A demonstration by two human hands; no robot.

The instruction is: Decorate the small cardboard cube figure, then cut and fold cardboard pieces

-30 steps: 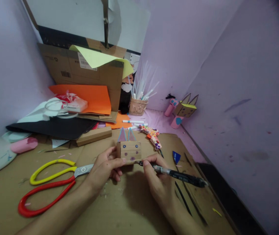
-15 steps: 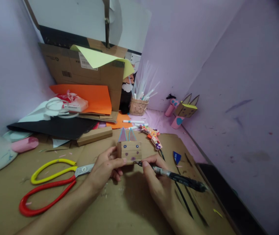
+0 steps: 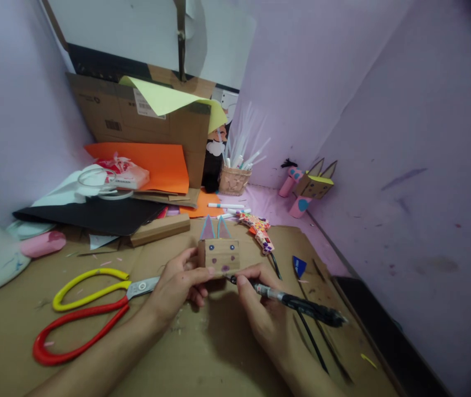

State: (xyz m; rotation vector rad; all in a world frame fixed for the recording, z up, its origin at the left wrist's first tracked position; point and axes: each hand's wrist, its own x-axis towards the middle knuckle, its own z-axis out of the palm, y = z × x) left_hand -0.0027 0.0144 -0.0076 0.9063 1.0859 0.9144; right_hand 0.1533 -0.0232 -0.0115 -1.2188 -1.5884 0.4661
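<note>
Your left hand (image 3: pixel 185 278) has its grip closed on the small cardboard box (image 3: pixel 222 256), thumb over the lower left of its front face; the box sits ahead of you over the table (image 3: pixel 169 364), though you cannot tell whether its base rests there. Your right hand (image 3: pixel 260 298) has its grip wrapped round a black pen (image 3: pixel 288 299). What counts is tip against box: the pen's long axis slants up and leftward from your right grip, bringing the tip to the face's bottom edge, just below the lowest spot; contact is too small to confirm. The face's longer side runs left to right, and your left hand, touching it, is nearer. Count one box with two ears (image 3: pixel 207 227), two eyes (image 3: pixel 211 247) and three spots (image 3: pixel 225 268); one pair of scissors (image 3: pixel 90 314); one flowered glue gun (image 3: pixel 262 234); one blue triangular piece (image 3: pixel 299 267); and one basket (image 3: pixel 235 182) at the back.
</note>
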